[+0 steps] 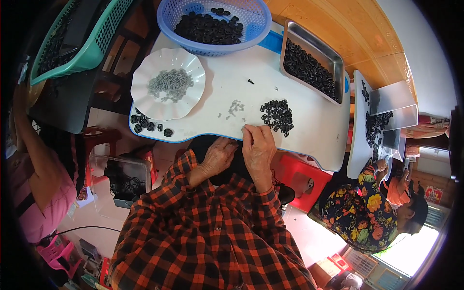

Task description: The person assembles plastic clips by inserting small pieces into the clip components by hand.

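Note:
My right hand [258, 150] is closed in a pinch at the table's near edge; whatever its fingertips hold is too small to make out. Beside it, just below the edge, my left hand [220, 157] is curled closed, with its fingertips mostly hidden. Small grey pieces [235, 108] lie loose on the white table [222, 77] beyond my hands. To their right is a pile of small black plastic parts [277, 116]. A scalloped white plate [140, 89] at the left holds a heap of grey pieces [170, 84]. Several black parts [151, 126] sit below the plate.
A blue-purple basket [261, 26] and a steel tray [338, 70], both holding black parts, stand at the back. One black piece [251, 81] lies alone mid-table. A red stool [304, 186] is under the right side. People work at both sides; a green basket [96, 53] is far left.

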Demonstrator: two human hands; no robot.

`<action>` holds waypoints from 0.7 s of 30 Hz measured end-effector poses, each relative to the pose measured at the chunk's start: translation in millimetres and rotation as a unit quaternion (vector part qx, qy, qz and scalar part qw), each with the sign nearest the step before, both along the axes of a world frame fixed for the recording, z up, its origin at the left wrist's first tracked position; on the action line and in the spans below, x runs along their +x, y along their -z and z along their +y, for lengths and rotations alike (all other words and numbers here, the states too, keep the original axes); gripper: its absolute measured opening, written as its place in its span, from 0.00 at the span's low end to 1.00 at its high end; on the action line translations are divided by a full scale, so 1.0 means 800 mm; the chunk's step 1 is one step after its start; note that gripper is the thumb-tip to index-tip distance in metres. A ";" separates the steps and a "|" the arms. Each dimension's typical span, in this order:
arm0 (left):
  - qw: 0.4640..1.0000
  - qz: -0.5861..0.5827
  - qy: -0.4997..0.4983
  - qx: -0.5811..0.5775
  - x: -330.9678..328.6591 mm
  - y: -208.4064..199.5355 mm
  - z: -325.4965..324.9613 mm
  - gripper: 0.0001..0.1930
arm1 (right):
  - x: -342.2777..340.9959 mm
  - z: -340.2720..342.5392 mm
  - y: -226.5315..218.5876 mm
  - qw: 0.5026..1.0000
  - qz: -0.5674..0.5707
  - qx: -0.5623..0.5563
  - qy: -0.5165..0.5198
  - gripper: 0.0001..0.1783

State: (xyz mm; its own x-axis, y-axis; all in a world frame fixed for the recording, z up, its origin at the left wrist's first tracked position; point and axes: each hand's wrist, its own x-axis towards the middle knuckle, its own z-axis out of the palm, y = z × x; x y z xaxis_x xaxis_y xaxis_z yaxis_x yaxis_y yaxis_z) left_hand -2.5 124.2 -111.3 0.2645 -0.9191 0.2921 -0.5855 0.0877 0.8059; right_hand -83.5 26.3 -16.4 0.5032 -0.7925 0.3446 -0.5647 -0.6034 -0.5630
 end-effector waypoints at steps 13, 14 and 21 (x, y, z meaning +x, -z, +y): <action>1.000 0.007 -0.004 -0.005 0.001 0.005 0.000 0.09 | -0.003 -0.025 -0.003 0.995 -0.025 -0.075 0.058 0.03; 1.000 -0.001 -0.007 -0.008 0.000 0.006 0.001 0.09 | -0.006 -0.031 -0.004 0.994 -0.012 -0.090 0.067 0.04; 1.000 -0.001 -0.010 -0.010 0.001 0.005 0.000 0.08 | -0.009 -0.046 -0.007 0.989 0.083 -0.095 0.074 0.06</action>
